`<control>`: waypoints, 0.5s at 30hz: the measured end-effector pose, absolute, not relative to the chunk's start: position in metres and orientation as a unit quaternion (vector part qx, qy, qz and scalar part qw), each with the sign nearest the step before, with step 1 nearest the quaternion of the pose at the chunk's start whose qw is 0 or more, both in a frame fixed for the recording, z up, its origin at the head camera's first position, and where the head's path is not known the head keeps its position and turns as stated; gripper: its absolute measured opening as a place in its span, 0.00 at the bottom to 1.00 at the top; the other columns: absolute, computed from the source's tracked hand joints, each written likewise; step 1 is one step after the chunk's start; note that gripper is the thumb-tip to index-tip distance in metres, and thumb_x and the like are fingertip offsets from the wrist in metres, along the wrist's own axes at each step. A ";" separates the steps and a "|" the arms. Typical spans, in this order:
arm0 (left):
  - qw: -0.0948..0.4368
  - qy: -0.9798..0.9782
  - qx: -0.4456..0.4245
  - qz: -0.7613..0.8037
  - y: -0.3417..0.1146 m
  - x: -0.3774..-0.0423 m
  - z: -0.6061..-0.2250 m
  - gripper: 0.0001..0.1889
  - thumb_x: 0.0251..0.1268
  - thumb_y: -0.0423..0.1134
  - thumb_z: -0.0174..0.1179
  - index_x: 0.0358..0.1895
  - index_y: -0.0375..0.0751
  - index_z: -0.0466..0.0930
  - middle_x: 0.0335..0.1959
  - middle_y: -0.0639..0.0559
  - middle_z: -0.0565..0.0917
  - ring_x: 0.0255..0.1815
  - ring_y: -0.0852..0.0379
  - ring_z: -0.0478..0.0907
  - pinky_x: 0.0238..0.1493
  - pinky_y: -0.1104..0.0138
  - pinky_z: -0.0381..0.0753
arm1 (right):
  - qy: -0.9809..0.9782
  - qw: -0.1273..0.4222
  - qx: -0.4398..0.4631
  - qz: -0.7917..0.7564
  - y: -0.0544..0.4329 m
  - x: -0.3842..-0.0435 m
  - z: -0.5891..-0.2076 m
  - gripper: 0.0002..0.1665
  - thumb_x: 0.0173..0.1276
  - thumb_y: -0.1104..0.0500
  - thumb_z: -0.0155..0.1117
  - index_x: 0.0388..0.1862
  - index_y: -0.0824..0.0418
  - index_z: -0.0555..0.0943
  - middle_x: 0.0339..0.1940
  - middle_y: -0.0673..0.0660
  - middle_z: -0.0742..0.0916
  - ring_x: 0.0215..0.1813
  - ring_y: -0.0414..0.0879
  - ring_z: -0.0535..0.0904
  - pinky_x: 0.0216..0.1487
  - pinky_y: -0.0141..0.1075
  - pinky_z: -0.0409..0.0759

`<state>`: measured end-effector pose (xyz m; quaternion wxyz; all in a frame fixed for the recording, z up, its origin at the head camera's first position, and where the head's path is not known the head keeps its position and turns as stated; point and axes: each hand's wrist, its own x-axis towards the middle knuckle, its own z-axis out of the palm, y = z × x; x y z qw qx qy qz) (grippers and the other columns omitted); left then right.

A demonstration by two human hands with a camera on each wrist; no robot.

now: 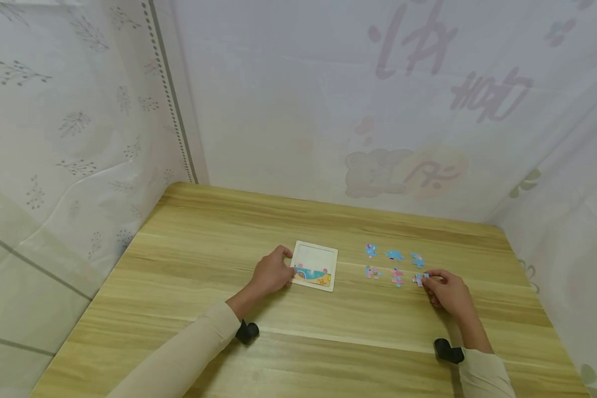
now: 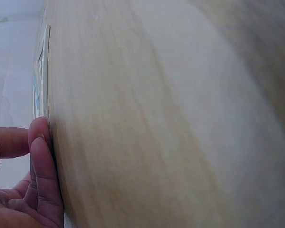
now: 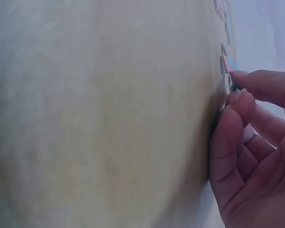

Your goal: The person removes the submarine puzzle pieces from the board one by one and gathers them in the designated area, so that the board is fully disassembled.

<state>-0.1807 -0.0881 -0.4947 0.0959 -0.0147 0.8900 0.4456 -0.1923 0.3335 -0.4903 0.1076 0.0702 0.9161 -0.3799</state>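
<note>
A pale wooden puzzle tray (image 1: 317,245) lies on the table, its lower part filled with blue and yellow pieces (image 1: 313,276). My left hand (image 1: 272,270) grips the tray's left edge between thumb and fingertips, low against the tabletop in the left wrist view. Further right, my right hand (image 1: 448,292) pinches a blue and pink puzzle piece (image 1: 418,279) between thumb and forefinger. The fingertips (image 3: 241,99) cover part of that piece in the right wrist view.
Several loose puzzle pieces sit in two rows right of the tray, among them a blue one (image 1: 394,255) and a pink one (image 1: 397,277). Behind the wood-grain table (image 1: 328,342) hangs a printed curtain (image 1: 278,110). Black wrist devices (image 1: 449,351) are on both forearms.
</note>
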 end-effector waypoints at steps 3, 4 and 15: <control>0.095 0.890 -0.013 0.446 -0.087 -0.181 -0.495 0.19 0.62 0.34 0.63 0.55 0.35 0.71 0.13 0.52 0.80 0.15 0.57 0.77 0.28 0.65 0.69 | 0.920 0.108 0.064 -0.371 0.335 -0.191 -0.491 0.27 0.74 0.50 0.56 0.62 0.67 0.73 0.27 0.54 0.82 0.24 0.43 0.78 0.28 0.36 0.79; 0.096 0.890 -0.012 0.446 -0.087 -0.181 -0.495 0.19 0.62 0.34 0.63 0.55 0.35 0.71 0.13 0.52 0.80 0.15 0.57 0.77 0.28 0.65 0.69 | 0.920 0.110 0.063 -0.371 0.336 -0.191 -0.491 0.27 0.74 0.49 0.56 0.62 0.67 0.73 0.26 0.54 0.82 0.24 0.43 0.78 0.28 0.36 0.79; 0.100 0.889 -0.016 0.446 -0.087 -0.181 -0.496 0.20 0.62 0.34 0.63 0.56 0.36 0.71 0.15 0.52 0.81 0.16 0.58 0.78 0.30 0.65 0.72 | 0.894 0.126 0.035 -0.428 0.320 -0.200 -0.478 0.28 0.76 0.48 0.52 0.64 0.68 0.70 0.16 0.52 0.78 0.17 0.42 0.71 0.22 0.36 0.74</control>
